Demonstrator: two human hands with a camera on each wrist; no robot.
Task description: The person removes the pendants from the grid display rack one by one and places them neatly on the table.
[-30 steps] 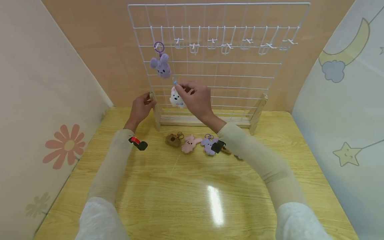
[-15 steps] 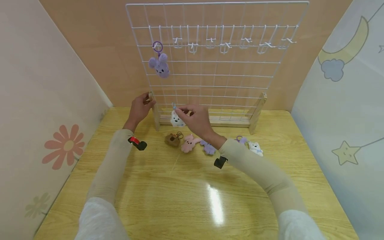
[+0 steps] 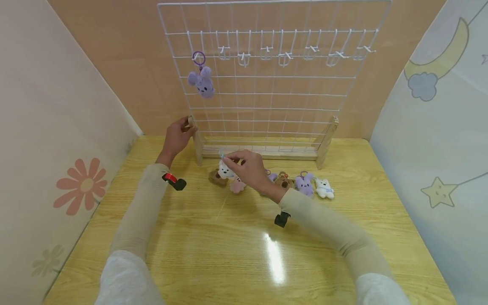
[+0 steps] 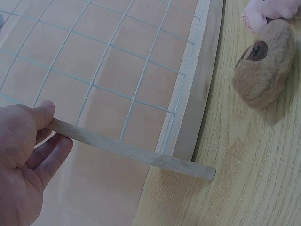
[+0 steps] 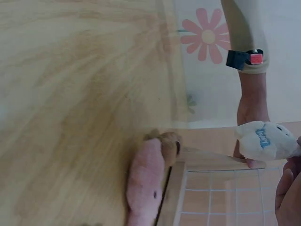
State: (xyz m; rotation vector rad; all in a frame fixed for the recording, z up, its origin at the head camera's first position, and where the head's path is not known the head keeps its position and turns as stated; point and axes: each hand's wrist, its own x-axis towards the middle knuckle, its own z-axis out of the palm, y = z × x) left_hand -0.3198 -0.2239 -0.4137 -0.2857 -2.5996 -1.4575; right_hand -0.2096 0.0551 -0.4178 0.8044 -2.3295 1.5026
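Note:
My right hand (image 3: 249,171) pinches the top of a small white plush keychain (image 3: 225,170), by its light blue strap. In the right wrist view the white plush (image 5: 265,140) shows blue lettering on its body. It overlaps a brown plush (image 3: 218,178) and a pink plush (image 3: 238,185) in the head view. My left hand (image 3: 177,137) grips the top of the wooden side post (image 4: 127,149) of a white wire grid rack (image 3: 272,94), thumb on one side and fingers on the other. A purple plush keychain (image 3: 202,82) hangs by its ring from the leftmost hook.
Several white hooks (image 3: 286,57) line the upper grid. On the wooden table (image 3: 190,245), right of my hand, lie another brown plush (image 3: 284,181), a purple plush (image 3: 304,185) and a white plush (image 3: 324,188). Patterned panels (image 3: 453,127) stand at both sides.
My right hand has come down from in front of the grid with the white plush keychain, to just above the brown and pink plushes. My left hand stays on the post.

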